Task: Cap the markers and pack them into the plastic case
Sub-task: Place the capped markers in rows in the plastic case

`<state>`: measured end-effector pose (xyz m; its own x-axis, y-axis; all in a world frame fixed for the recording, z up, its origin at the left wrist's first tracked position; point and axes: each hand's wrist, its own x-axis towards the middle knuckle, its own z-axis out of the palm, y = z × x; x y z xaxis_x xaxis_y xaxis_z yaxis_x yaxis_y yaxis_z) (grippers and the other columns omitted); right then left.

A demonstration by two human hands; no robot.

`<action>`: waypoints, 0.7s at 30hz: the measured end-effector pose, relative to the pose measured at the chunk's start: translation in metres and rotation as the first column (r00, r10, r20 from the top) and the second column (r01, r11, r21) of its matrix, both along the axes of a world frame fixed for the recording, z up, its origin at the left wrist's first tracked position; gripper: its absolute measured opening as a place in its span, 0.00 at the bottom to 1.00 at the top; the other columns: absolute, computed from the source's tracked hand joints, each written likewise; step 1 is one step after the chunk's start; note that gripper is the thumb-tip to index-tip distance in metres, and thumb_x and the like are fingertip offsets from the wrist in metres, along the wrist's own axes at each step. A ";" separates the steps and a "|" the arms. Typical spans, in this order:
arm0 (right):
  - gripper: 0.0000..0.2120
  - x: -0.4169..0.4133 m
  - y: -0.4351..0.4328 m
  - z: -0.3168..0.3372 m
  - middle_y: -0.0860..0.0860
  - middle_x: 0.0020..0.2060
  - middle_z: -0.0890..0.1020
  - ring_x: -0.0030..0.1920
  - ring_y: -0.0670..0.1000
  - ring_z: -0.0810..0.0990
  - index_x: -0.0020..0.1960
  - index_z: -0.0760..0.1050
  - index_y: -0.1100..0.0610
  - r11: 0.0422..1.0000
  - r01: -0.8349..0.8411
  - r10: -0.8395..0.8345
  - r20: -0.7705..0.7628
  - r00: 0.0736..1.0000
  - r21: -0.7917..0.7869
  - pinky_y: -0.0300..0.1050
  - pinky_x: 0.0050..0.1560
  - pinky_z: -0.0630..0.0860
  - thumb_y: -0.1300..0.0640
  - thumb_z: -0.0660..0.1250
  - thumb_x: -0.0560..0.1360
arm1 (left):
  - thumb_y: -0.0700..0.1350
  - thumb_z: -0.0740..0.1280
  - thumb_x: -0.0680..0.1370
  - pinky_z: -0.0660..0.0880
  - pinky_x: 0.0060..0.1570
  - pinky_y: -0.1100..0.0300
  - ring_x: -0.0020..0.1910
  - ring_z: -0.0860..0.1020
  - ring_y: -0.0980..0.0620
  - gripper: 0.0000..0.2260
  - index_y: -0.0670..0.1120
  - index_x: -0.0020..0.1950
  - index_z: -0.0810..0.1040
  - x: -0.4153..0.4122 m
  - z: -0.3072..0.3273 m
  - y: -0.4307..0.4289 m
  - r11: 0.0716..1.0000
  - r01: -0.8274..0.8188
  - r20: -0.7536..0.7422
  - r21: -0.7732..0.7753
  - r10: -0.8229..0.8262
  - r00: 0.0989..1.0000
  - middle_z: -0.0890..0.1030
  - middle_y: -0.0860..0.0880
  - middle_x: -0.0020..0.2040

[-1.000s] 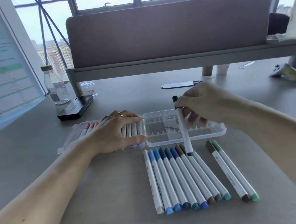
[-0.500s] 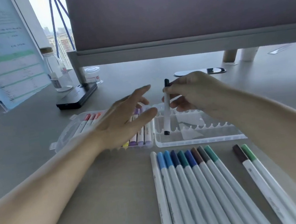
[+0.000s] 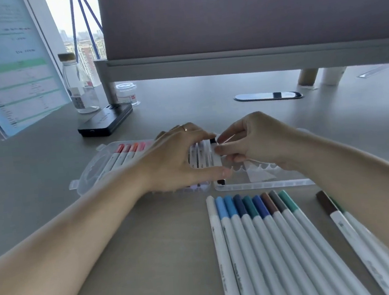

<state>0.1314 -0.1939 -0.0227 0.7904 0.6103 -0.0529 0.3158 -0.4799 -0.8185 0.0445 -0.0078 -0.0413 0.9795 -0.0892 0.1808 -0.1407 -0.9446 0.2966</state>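
The clear plastic case lies open on the desk. Its left half holds capped markers in red, orange and pink, with more hidden under my left hand. That hand lies flat over them, thumb stretched toward the middle. My right hand pinches a black-capped marker, which lies at the left edge of the otherwise empty right half. Several capped blue, teal, brown and grey markers lie in a row in front of the case. Two more markers lie apart at the right.
A black box, a glass bottle and a small jar stand behind the case on the left. A leaning document stand is far left. A desk divider and a cable port are behind.
My right hand has brought the black marker down from upright into the case's right half. My left hand has dropped back flat onto the packed markers. The camera has tilted down and closer.
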 end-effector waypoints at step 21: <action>0.19 -0.014 0.003 0.009 0.49 0.34 0.86 0.30 0.43 0.80 0.50 0.80 0.51 0.989 0.067 -0.050 0.126 0.991 -0.133 0.34 0.24 0.69 0.45 0.81 0.66 | 0.79 0.60 0.67 0.69 0.70 0.49 0.69 0.70 0.59 0.43 0.56 0.77 0.69 0.000 0.001 -0.002 1.000 -0.002 0.013 -0.010 0.002 1.000 0.72 0.60 0.71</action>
